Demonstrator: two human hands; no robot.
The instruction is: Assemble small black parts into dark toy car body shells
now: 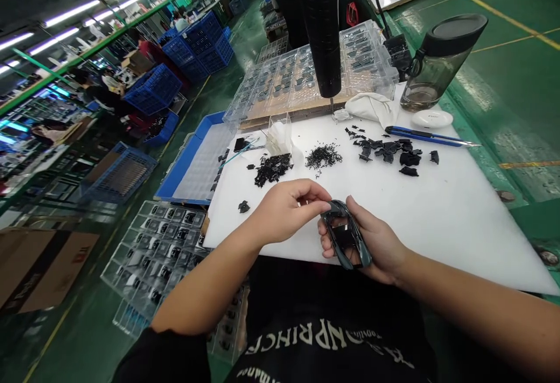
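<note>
My right hand (378, 240) is wrapped round a dark grey plastic shell (343, 234) with a curved rim and open gaps, held just above the near edge of the white work board (437, 214). At the shell's far end, the thumb and forefinger of my left hand (286, 211) are pinched together against the rim. Whatever lies between those fingertips is too small or hidden to make out. Beyond the hands are a pile of tiny black pieces (324, 157), a heap of small black parts (273, 169) and scattered larger black pieces (387, 151).
A black power screwdriver (326, 39) hangs over the board's far side. Behind it stands a clear compartment tray (371, 74). At right are a drink bottle (431, 71), blue-handled tool (426, 136) and white oval case (432, 118). A blue tray (175, 176) and stacked part trays (151, 255) stand left.
</note>
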